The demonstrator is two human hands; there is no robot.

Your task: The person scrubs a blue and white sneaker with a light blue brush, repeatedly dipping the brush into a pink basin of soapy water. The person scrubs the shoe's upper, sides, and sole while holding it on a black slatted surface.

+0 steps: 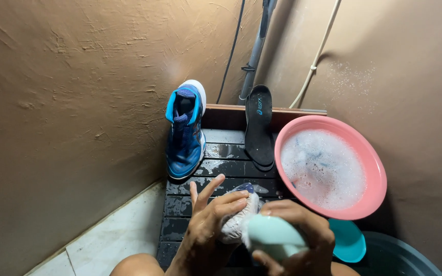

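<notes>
Suds fill the pink basin; left hand grips a shoe, right hand clasps a green brush.

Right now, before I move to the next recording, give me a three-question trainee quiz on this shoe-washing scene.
1. True or false: the blue shoe leans upright against the wall.
2. What fills the pink basin? A) dry sand B) soapy water C) shoes
3. Which hand holds the pale green brush?

Key: 1 true. 2 B. 3 the right hand; the left hand grips the second shoe.
</notes>
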